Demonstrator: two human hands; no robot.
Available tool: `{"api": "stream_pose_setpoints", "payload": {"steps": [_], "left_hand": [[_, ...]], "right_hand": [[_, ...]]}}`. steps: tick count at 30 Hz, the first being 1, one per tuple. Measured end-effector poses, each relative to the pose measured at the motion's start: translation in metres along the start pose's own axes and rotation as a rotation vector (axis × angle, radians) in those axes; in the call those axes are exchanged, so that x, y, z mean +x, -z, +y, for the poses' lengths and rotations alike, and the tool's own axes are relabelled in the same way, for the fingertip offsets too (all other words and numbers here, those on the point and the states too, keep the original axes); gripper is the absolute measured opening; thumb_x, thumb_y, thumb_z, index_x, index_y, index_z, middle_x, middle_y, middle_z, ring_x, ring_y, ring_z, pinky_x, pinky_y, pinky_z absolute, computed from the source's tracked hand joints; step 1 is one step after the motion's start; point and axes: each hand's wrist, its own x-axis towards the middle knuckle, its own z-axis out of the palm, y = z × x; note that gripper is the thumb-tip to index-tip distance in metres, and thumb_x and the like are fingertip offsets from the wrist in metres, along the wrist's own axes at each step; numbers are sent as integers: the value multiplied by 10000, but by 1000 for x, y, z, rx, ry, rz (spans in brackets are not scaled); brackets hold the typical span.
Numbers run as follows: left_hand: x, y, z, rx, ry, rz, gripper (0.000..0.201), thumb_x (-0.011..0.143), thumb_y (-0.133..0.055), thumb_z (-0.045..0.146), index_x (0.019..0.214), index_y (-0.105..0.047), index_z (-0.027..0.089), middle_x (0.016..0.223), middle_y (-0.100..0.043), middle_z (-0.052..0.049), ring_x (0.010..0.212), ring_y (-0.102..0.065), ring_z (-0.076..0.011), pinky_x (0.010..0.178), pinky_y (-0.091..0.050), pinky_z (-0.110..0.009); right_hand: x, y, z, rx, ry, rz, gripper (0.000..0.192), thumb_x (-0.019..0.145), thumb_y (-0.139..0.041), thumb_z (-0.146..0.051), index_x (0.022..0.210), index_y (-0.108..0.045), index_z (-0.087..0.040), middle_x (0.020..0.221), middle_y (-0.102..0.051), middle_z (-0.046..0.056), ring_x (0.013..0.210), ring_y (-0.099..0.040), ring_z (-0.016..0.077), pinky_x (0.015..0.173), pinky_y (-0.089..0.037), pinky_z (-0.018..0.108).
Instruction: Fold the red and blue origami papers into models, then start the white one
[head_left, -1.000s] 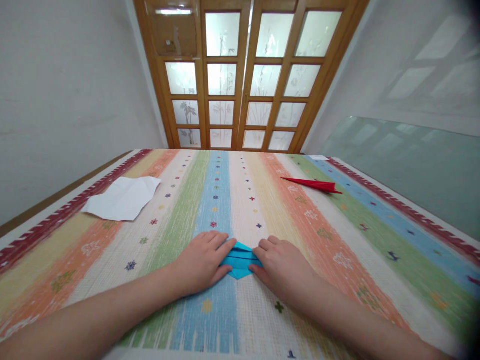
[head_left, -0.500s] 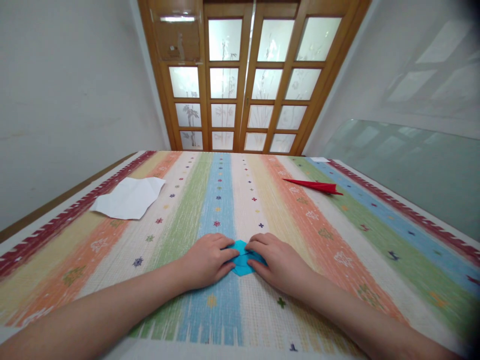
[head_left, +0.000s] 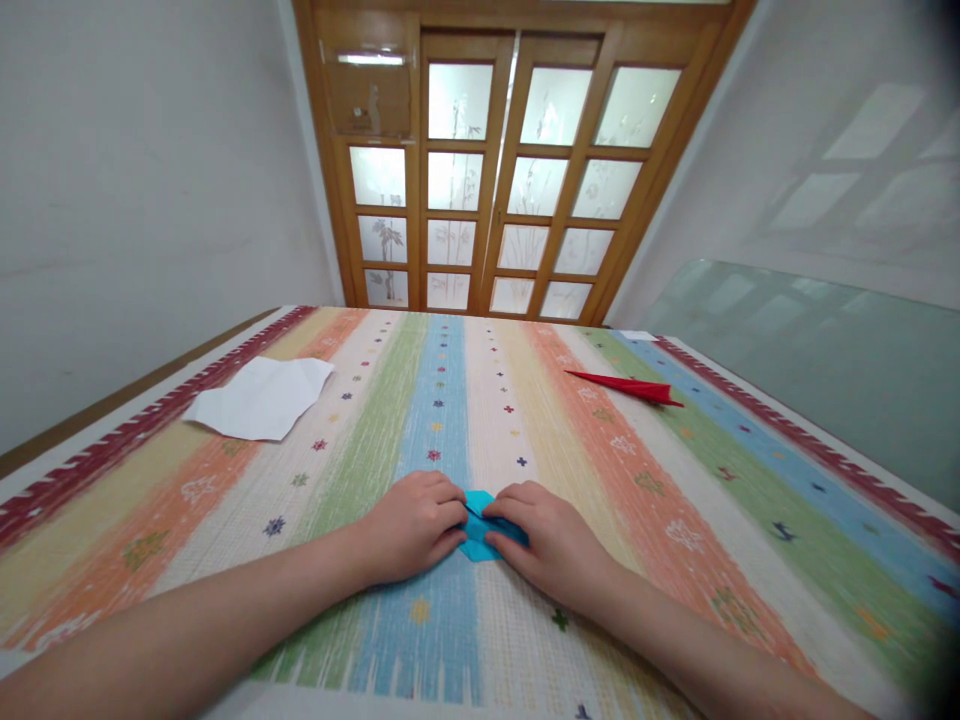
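Note:
A small folded piece of blue paper lies flat on the striped cloth near the front of the table. My left hand presses on its left side with the fingertips on the paper. My right hand covers its right side, fingers pinching along a crease at the middle. Both hands nearly meet over the paper, so most of it is hidden.
A crumpled white sheet lies at the far left of the striped cloth. A red folded paper shape rests at the far right. Behind the table stands a wooden door with frosted panes. A glass panel leans at the right.
My two hands have drawn closer together over the blue paper, which now shows less of itself and looks smaller. The view has tilted slightly.

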Motion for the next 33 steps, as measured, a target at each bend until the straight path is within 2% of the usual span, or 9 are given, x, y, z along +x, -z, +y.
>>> {"api": "stream_pose_setpoints", "payload": {"steps": [5, 8, 13, 17, 22, 25, 29, 33], "left_hand": [[0, 1, 0, -36, 71, -14, 190, 923, -597, 303, 1034, -625, 151, 982, -667, -78, 960, -603, -223, 875, -484, -380], [0, 2, 0, -54, 58, -13, 206, 932, -586, 308, 1062, -619, 153, 1012, -663, -81, 988, -596, -222, 893, -483, -382], [0, 0, -1, -77, 19, 3, 138, 945, -571, 269, 935, -669, 173, 1054, -668, -75, 1023, -596, -209, 923, -481, -383], [0, 0, -2, -72, 10, 52, 139, 948, -567, 255, 908, -674, 176, 1121, -661, -75, 1048, -593, -214, 948, -486, -409], [1, 5, -3, 60, -54, 184, 153, 952, -562, 232, 887, -692, 185, 1163, -661, -82, 1118, -582, -222, 1012, -479, -438], [1, 9, -4, 160, -100, 245, 150, 944, -568, 202, 865, -695, 186, 1196, -665, -76, 1159, -574, -229, 1014, -490, -428], [-1, 11, -4, 243, -141, 252, 128, 944, -577, 201, 871, -681, 185, 1267, -648, -61, 1197, -556, -249, 1013, -493, -431], [-4, 12, -3, 296, -194, 232, 101, 940, -579, 176, 900, -670, 189, 1295, -640, -50, 1236, -529, -251, 1080, -438, -445]], "right_hand": [[1, -2, 2, 10, 34, 20, 157, 927, -622, -295, 1034, -696, -208, 958, -681, 66, 948, -598, 228, 843, -448, 363], [1, -4, 3, 26, 43, 42, 168, 929, -618, -307, 1046, -684, -205, 959, -687, 67, 948, -601, 232, 843, -450, 370], [1, -3, 2, 61, 65, 72, 164, 951, -580, -304, 1035, -672, -198, 970, -692, 71, 937, -605, 226, 841, -454, 375], [3, 1, 5, 89, 60, 145, 184, 987, -494, -267, 1056, -652, -202, 1017, -682, 78, 967, -601, 221, 872, -449, 385], [5, 2, 17, 88, -73, 212, 200, 998, -465, -305, 1091, -601, -190, 1025, -662, 94, 943, -605, 229, 839, -465, 381], [4, -1, 21, 92, -99, 206, 220, 997, -464, -319, 1132, -580, -190, 1057, -658, 104, 955, -610, 236, 843, -469, 385], [3, -3, 20, 131, -82, 176, 221, 995, -468, -309, 1160, -569, -202, 1076, -660, 102, 962, -615, 234, 844, -470, 374], [2, -3, 16, 223, -116, 166, 237, 1004, -450, -320, 1187, -551, -210, 1079, -662, 94, 950, -625, 226, 839, -468, 370]]}}
